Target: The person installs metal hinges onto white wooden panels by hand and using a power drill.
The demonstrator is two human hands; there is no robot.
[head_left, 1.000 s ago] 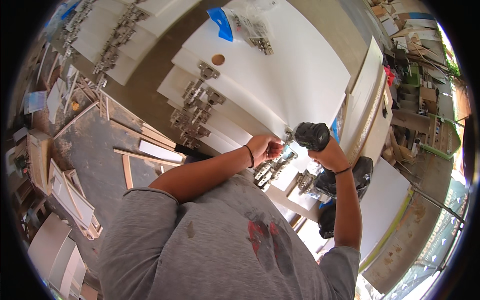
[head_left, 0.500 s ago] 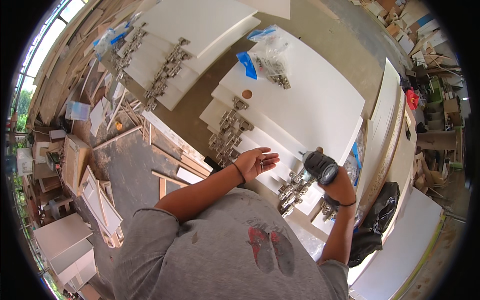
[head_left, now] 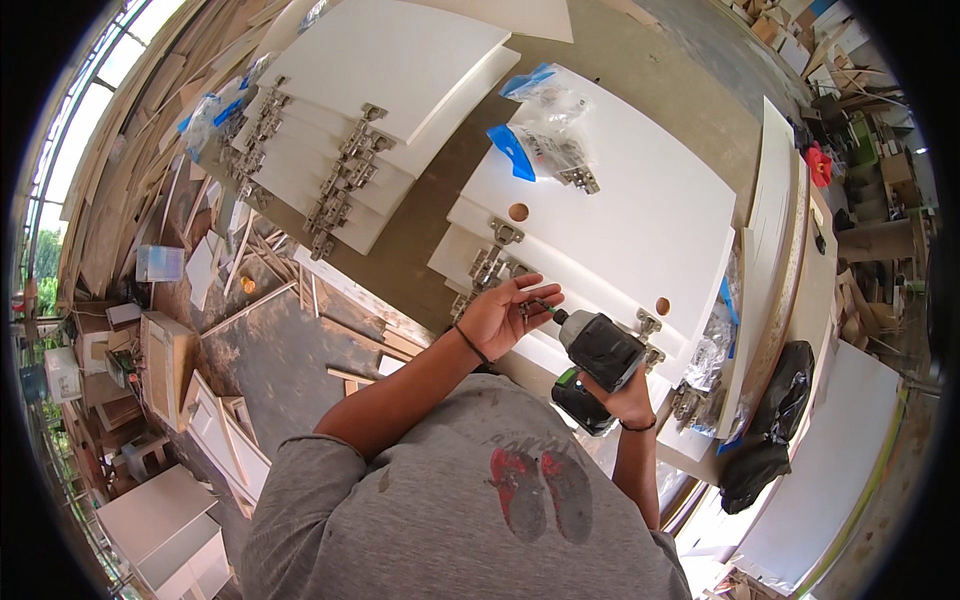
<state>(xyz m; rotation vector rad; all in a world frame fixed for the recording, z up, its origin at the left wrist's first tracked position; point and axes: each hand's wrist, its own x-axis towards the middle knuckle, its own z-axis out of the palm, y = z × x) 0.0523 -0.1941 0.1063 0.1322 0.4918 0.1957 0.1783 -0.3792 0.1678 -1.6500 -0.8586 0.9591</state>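
My right hand point(head_left: 628, 400) grips a black-and-grey cordless drill driver point(head_left: 603, 347) with green trim, its bit pointing left. At the bit's tip is my left hand point(head_left: 492, 325), palm up, fingers curled around small metal screws point(head_left: 525, 308). Whether a screw sits on the bit is too small to tell. Beneath both hands lies a stack of white panels point(head_left: 640, 190) in stepped layers. Metal cabinet hinges point(head_left: 488, 268) line the left side of its stepped edge, and another hinge point(head_left: 649, 324) sits at the right. The top panel shows two round holes, one point(head_left: 518, 212) left and one point(head_left: 663, 306) right.
A clear plastic bag point(head_left: 555, 130) with blue corners and hinges rests on the top panel. Another hinged panel stack point(head_left: 400, 60) lies at far left. Boards and a black plastic bag point(head_left: 785, 400) stand right. Wood offcuts point(head_left: 250, 320) litter the left floor.
My right hand has brought the driver left and turned it, so its bit now meets my left fingers. My left fingers have curled in from a flatter palm. The view has shifted slightly.
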